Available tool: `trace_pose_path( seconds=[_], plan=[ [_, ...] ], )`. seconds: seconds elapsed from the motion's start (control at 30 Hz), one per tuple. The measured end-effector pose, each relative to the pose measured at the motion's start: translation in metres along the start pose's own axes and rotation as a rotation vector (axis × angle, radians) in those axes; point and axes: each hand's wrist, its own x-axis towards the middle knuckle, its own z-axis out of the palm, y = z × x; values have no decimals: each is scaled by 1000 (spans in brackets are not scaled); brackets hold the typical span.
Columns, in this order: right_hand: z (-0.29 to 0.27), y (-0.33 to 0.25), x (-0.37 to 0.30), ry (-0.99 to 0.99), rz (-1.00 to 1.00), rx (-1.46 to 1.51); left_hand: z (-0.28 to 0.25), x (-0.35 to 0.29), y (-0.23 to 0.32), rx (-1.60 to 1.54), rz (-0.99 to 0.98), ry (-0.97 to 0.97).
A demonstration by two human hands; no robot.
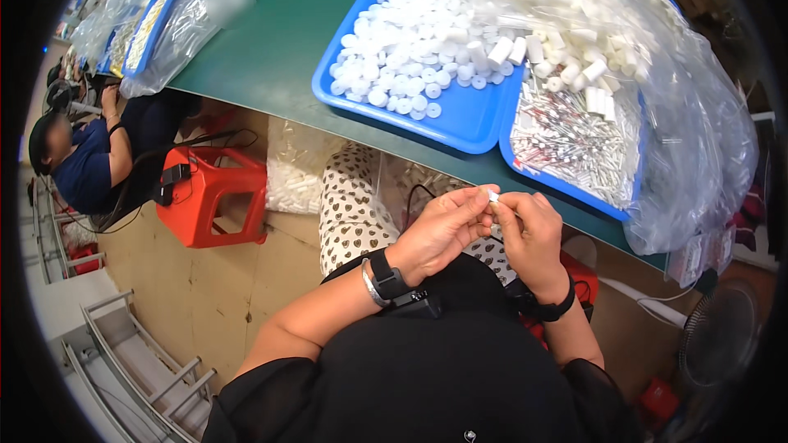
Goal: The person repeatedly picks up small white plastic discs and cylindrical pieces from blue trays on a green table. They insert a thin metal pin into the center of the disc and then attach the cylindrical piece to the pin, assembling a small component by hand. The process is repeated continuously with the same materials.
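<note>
In front of my body, just off the near edge of the table, my left hand (443, 230) and my right hand (532, 236) meet at the fingertips. Both are closed in a pinch around a small white piece (492, 195), mostly covered by the fingers, so its exact kind does not show. Beyond them, a blue tray (472, 135) bears a heap of white plastic discs (402, 57). To its right, a second blue tray (566, 189) holds many thin metal pins (566, 131), with white cylinders (595, 71) at its far side.
A large clear plastic bag (689, 139) of white cylinders drapes over the right tray. The green table (246, 57) runs to the far left, where another person (90, 156) sits. A red stool (217, 197) stands left of me, and a fan (718, 332) at the lower right.
</note>
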Motion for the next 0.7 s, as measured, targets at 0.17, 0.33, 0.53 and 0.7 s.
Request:
trace_pose_path(
  seconds=[0.17, 0.33, 0.53, 0.7],
  plan=[
    [0, 1, -7, -13, 59, 28, 3, -1, 1, 90, -7, 69],
    [-26, 10, -2, -68, 51, -25, 7, -6, 5, 203, 66, 130],
    [-97, 59, 1, 108, 118, -584, 13, -6, 15, 181, 84, 167],
    [-112, 71, -3, -93, 140, -652, 8, -4, 13, 179, 56, 143]
  ],
)
